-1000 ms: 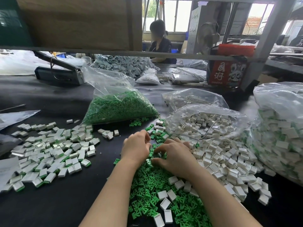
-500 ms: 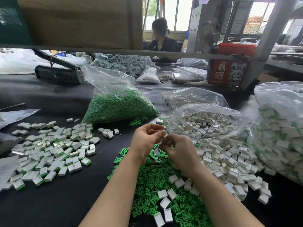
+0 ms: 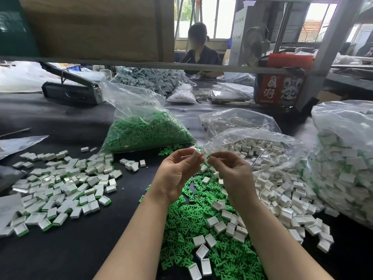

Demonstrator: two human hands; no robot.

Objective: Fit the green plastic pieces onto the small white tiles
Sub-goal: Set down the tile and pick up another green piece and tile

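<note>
My left hand [image 3: 177, 172] is raised above the table and pinches a small white tile [image 3: 197, 152] between thumb and fingertips. My right hand [image 3: 232, 170] is level with it, a short gap away, and pinches a green plastic piece [image 3: 208, 157]. Below both hands lies a heap of loose green pieces [image 3: 201, 235] with a few white tiles on top. Loose white tiles [image 3: 282, 195] spread out to the right of it. On the left lies a pile of tiles with green pieces fitted [image 3: 60, 188].
An open bag of green pieces [image 3: 147, 134] lies behind the hands. Bags of white tiles [image 3: 252, 146] sit at centre right, and a big bag of finished tiles [image 3: 343, 158] at far right. A shelf rail crosses above, and another person sits beyond it.
Both hands have risen from the green heap, the left holding a white tile and the right a green piece. The two hands have drawn slightly apart since half a second ago.
</note>
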